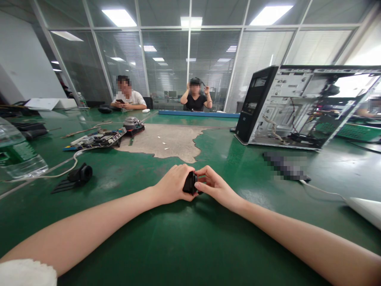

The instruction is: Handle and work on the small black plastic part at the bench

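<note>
Near the middle of the green table, my left hand (175, 184) is wrapped round a small black boxy part (189, 183) whose exact kind I cannot make out. From the other side, the fingertips and thumb of my right hand (218, 187) pinch the part's right end. Both hands are closed on it just above the tabletop, and fingers hide much of its shape. On the table to the left lies another black piece (79, 174) with a round, ring-like end and flat slats.
A circuit board (97, 139) and a cooler-like unit (133, 125) lie beyond, beside a bare patch (175, 139). An opened computer case (256, 105) stands right, behind a blurred dark object (285, 166) with a white cable. A water bottle (20, 155) is left. Two people sit opposite.
</note>
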A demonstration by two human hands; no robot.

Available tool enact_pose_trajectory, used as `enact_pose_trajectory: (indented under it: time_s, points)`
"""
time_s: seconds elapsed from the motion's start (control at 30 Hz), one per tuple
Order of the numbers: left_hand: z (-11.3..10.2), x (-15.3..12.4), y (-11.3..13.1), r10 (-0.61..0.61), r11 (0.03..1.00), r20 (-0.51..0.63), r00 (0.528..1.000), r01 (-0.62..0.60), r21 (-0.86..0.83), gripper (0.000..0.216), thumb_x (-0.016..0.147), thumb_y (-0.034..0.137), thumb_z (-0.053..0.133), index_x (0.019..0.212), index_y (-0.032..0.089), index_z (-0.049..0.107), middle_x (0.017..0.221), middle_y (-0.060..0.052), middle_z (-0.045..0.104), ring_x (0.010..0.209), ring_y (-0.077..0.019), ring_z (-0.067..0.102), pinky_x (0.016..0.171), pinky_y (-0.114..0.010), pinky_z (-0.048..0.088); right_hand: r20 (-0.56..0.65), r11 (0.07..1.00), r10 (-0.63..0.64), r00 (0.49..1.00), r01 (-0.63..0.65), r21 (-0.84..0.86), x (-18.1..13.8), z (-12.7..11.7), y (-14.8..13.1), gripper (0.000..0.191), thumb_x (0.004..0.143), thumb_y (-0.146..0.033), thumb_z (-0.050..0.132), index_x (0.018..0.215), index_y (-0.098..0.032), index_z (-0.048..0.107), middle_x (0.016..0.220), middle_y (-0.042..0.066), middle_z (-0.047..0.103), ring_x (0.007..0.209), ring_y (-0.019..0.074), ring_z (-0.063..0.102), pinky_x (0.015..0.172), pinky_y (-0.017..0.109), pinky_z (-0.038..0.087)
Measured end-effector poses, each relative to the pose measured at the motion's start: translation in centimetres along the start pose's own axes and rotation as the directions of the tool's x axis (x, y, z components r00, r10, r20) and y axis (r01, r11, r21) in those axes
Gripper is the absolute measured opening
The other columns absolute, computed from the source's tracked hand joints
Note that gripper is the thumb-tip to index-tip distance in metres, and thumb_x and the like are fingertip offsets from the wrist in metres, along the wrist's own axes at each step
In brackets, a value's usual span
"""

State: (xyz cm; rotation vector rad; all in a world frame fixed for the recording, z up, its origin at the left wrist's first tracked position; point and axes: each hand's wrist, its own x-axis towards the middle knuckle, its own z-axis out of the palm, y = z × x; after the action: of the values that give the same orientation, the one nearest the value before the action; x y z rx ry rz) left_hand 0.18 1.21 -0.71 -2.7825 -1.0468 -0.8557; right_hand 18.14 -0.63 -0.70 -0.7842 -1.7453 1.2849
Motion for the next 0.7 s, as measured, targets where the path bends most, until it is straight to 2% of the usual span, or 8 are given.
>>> enact_pose_trajectory:
  time_s: [0.2, 0.47, 0.6, 0.7]
  points:
    - [-0.1, 0.08, 0.04, -0.004, 1.0, 0.006, 1.0, 0.004, -0.011, 0.053, 0.061, 0.037, 0.064, 0.104, 0.016, 0.041, 0.095, -0.008, 0.055, 0.084, -0.0252, 0.054, 0.072, -0.036, 0.04, -0.017, 1.0, -0.001, 1.0, 0.001, -0.018, 0.03, -0.03, 0.04, 0.03, 0.074, -0.029, 0.061, 0.099, -0.022, 0.045, 0.101, 0.003, 0.05, 0.091, 0.016, 0.054, 0.074, 0.032, 0.049]
    - [-0.04, 0.0, -0.1, 0.006, 1.0, 0.015, 1.0, -0.006, 0.023, 0.055, 0.058, 0.033, 0.066, 0.104, 0.016, 0.039, 0.096, -0.007, 0.054, 0.083, -0.0249, 0.053, 0.071, -0.036, 0.04, 0.023, 1.0, -0.028, 0.999, 0.028, -0.001, -0.24, 0.04, 0.11, 0.034, 0.069, -0.021, 0.066, 0.091, -0.022, 0.04, 0.089, 0.0, 0.051, 0.088, 0.0149, 0.054, 0.067, 0.027, 0.047]
    - [-0.03, 0.0, -0.02, 0.016, 1.0, -0.003, 1.0, -0.016, 0.025, 0.052, 0.061, 0.034, 0.064, 0.103, 0.016, 0.039, 0.094, -0.007, 0.054, 0.083, -0.0245, 0.053, 0.071, -0.035, 0.04, 0.023, 0.997, -0.021, 1.0, 0.019, 0.073, -0.31, 0.17, -0.04, 0.026, 0.073, -0.027, 0.063, 0.086, -0.022, 0.041, 0.089, -0.001, 0.05, 0.083, 0.0138, 0.055, 0.067, 0.028, 0.048]
    - [-0.03, 0.03, 0.04, 0.016, 0.999, -0.007, 1.0, -0.016, 0.028, 0.05, 0.061, 0.035, 0.063, 0.101, 0.016, 0.039, 0.093, -0.007, 0.055, 0.082, -0.0242, 0.053, 0.07, -0.035, 0.04, -0.009, 0.998, -0.011, 1.0, 0.012, 0.063, -0.21, 0.21, -0.2, 0.025, 0.073, -0.03, 0.062, 0.084, -0.022, 0.042, 0.09, 0.0, 0.049, 0.086, 0.0152, 0.055, 0.069, 0.03, 0.048]
